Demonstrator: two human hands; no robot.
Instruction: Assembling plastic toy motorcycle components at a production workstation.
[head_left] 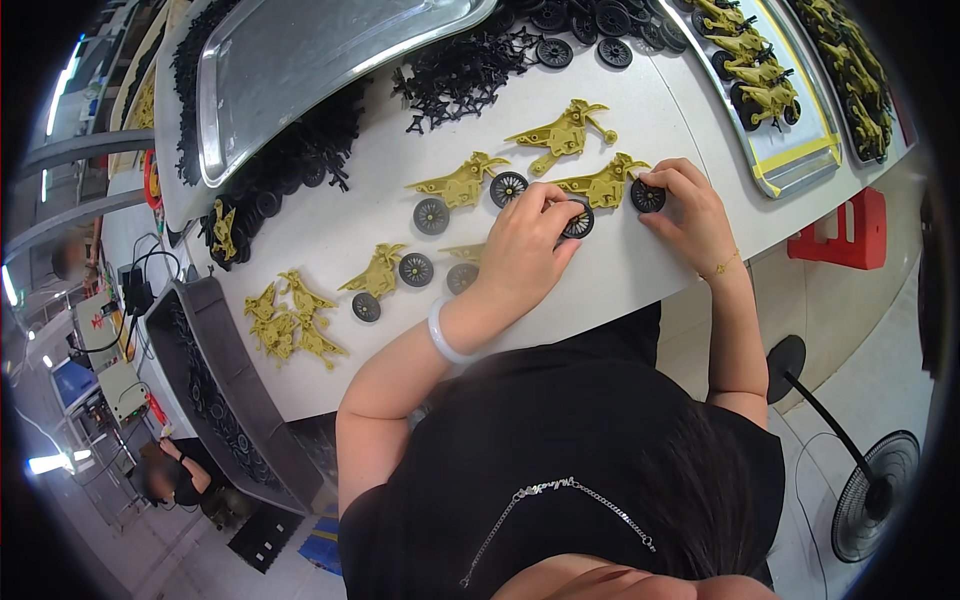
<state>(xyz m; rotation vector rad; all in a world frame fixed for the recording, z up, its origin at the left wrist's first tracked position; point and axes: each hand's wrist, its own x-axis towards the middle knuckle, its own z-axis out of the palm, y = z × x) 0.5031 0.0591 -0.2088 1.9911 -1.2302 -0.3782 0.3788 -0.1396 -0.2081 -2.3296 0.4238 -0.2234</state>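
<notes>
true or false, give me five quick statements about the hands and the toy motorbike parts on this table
1. The left hand presses a black wheel at one end of a yellow motorbike body. True.
2. The right hand is resting flat on the table, holding nothing. False: its fingertips hold a black wheel at the other end of that body.
3. The left wrist wears a white bangle. True.
4. Every yellow body on the table already has two wheels. False: the body above the hands has none.
5. The tray of finished motorbikes sits at the person's far left. False: it is at the upper right.
</notes>
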